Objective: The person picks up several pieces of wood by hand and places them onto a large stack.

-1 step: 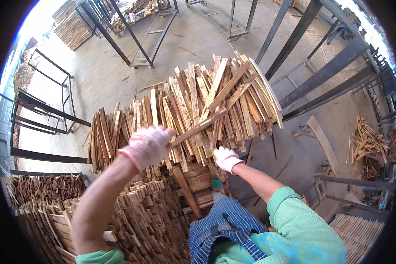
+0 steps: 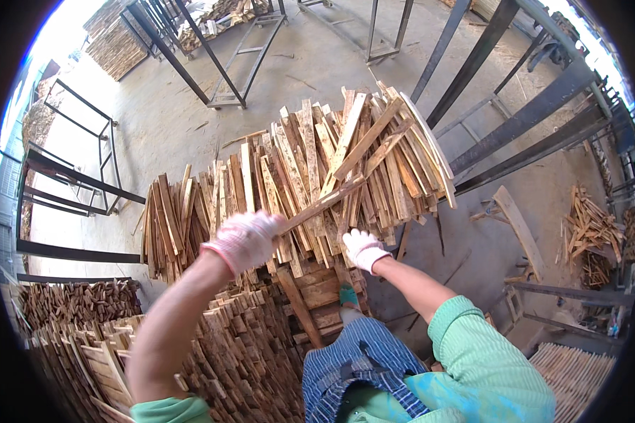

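Observation:
A long heap of rough wooden strips (image 2: 289,166) lies in front of me, most strips pointing away from me. My left hand (image 2: 245,238), in a white knit glove, is closed round the near end of one wooden strip (image 2: 322,205), which slants up to the right over the others. My right hand (image 2: 365,249), also gloved, is at the heap's near edge, fingers curled at the lower end of another wooden strip (image 2: 343,215). Its fingertips are partly hidden.
Stacked strips (image 2: 236,345) stand close at my lower left. Black metal frames surround the heap, one (image 2: 85,169) at left and a large one (image 2: 522,113) at right. A board (image 2: 518,229) leans at right, near a loose wood pile (image 2: 591,229). My foot (image 2: 348,296) is below the heap.
My left hand and forearm have shifted slightly to the right and a little down, still holding the strip. My right hand has barely moved.

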The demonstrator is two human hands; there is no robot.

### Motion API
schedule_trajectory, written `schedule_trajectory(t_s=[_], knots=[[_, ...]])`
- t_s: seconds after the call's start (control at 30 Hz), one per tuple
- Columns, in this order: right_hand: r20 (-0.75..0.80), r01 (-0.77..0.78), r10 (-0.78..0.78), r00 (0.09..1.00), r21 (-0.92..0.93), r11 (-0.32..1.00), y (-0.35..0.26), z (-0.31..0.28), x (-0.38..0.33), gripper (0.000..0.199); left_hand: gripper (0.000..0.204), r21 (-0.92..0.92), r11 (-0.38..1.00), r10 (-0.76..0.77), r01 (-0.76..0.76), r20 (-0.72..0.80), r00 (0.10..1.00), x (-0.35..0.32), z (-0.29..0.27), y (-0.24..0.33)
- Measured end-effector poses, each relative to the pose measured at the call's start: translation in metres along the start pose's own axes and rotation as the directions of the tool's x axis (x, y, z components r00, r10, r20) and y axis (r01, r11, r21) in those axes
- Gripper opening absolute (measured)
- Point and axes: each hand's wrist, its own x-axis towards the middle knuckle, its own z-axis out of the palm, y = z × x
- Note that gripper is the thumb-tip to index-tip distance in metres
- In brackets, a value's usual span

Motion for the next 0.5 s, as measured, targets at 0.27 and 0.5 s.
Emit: schedule_trajectory(t_s=[0.27,0.5], knots=[[-0.2,0.043,-0.117,0.973,-0.343,0.938,0.055,-0.021,0.154,0.044,0.039,-0.395,0.909,-0.064,0.134,0.186,0.98,0.153,0.209,0.003],[-0.248,0.024,-0.115,0.962,-0.342,0.94,0.07,0.039,0.215,0.027,0.058,-0.685,0.633,-0.086,0.36,0.4,0.912,0.21,0.331,0.048]])
